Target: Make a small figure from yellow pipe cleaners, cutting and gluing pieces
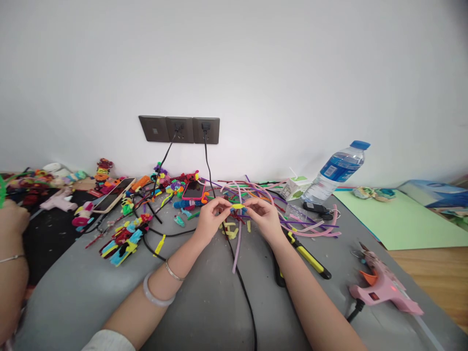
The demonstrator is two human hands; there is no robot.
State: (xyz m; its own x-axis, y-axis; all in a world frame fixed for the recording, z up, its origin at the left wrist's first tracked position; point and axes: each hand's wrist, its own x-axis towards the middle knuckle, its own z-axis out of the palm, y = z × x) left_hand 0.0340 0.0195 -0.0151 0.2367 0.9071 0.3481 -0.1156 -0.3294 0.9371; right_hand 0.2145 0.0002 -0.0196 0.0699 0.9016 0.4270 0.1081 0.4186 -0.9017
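Note:
My left hand (pixel 210 220) and my right hand (pixel 263 219) meet over the grey table (pixel 204 302), fingers pinched on the two ends of a small yellow pipe-cleaner piece (pixel 238 206). A lilac pipe cleaner (pixel 237 248) hangs down from between the hands onto the table. Short yellow offcuts (pixel 230 230) lie just below the hands. A loose pile of pink, purple and green pipe cleaners (pixel 292 219) spreads behind and to the right of my right hand.
A pink glue gun (pixel 383 287) lies at the right, yellow-handled pliers (pixel 307 256) beside my right forearm. A water bottle (pixel 338 173), keys, phones (pixel 193 191) and finished colourful figures (pixel 124 239) crowd the back. Black cables run from wall sockets (pixel 179 129). Another person's arm (pixel 10 263) is at left.

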